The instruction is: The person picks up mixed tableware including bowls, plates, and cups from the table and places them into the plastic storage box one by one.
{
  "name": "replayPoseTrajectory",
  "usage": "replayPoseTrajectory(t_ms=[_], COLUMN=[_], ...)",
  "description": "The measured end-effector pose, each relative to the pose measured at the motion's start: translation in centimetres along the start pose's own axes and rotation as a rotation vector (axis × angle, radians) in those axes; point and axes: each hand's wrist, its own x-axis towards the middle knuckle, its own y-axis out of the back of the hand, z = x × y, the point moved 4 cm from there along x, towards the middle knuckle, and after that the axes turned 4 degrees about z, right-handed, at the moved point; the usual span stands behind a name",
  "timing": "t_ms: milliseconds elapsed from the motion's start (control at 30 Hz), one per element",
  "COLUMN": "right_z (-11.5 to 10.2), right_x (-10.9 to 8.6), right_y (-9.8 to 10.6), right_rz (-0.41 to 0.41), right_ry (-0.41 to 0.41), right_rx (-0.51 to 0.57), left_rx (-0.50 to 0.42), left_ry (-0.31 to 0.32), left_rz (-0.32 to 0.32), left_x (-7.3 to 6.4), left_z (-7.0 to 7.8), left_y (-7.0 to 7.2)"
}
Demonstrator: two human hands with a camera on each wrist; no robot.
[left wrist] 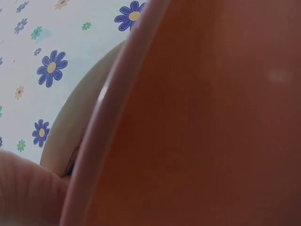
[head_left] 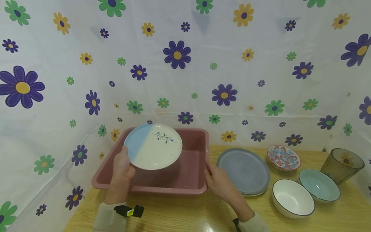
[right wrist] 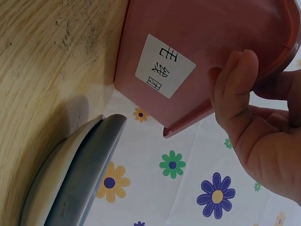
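A round plate [head_left: 157, 151], half light blue and half cream with a leafy sprig, is tilted over a reddish-pink plastic basin [head_left: 191, 167]. My left hand [head_left: 121, 167] grips the plate by its left edge, the thumb on top. In the left wrist view the basin's rim [left wrist: 106, 94] crosses in front and hides much of the plate [left wrist: 75, 122]. My right hand [head_left: 218, 180] holds the basin's right rim, fingers against the outer wall, as the right wrist view shows. A white label [right wrist: 164, 66] with handwritten characters is stuck on that wall.
Right of the basin, a grey-blue plate [head_left: 243, 170] lies on a paler one. Farther right are a red-and-blue patterned bowl [head_left: 284, 158], a white bowl [head_left: 292, 198], a pale green bowl [head_left: 318, 185] and a tinted glass container [head_left: 342, 166]. A flower-printed sheet [head_left: 197, 77] hangs behind the wooden table [head_left: 174, 212].
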Motion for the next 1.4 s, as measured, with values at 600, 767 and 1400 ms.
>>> replayPoseTrajectory(t_ms=[600, 767, 1400], right_z=[-0.1, -0.1, -0.1], right_x=[-0.2, -0.2, -0.2], right_y=[-0.1, -0.1, 0.0], right_rz=[-0.010, -0.006, -0.010], right_ry=[0.010, 0.020, 0.023], right_rx=[0.010, -0.005, -0.018], left_rx=[0.163, 0.160, 0.097], left_ry=[0.087, 0.107, 0.151], left_rz=[0.087, 0.092, 0.122], left_x=[1.4, 1.5, 1.9], left_z=[-0.9, -0.9, -0.9], left_y=[1.8, 2.1, 3.0])
